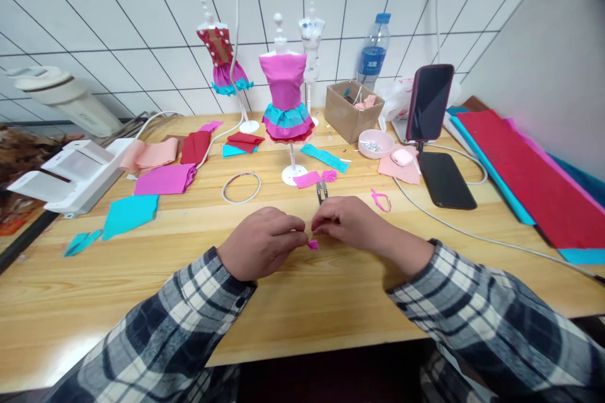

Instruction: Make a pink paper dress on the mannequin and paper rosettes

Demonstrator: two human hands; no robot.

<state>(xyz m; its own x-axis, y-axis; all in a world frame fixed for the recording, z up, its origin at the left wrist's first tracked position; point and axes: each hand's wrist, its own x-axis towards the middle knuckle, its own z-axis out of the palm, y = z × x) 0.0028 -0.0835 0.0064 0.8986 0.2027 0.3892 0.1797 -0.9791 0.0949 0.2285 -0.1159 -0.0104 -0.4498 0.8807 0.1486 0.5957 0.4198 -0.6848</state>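
Observation:
My left hand (269, 242) pinches a small gathered piece of magenta crepe paper (312, 244), which pokes out below its fingertips. Close beside it, my right hand (347, 221) has thumb and forefinger pressed together at the paper's upper side; a thin strand seems to run there, too fine to make out. Just beyond the right hand lie small thread snips (322, 191), partly covered by it. Behind them are a pink strip (307, 179) and a pleated pink rosette (329, 175). A mini dress form (283, 82) in a magenta top and ruffled turquoise-and-red skirt stands farther back.
Two more dress forms (220, 50) stand by the tiled wall. At right are a cardboard box (352, 114), a pink bowl (376, 143), a phone lying flat (447, 179) and stacked coloured sheets (534, 170). Folded paper pieces (165, 179) and a white device (75, 173) lie left.

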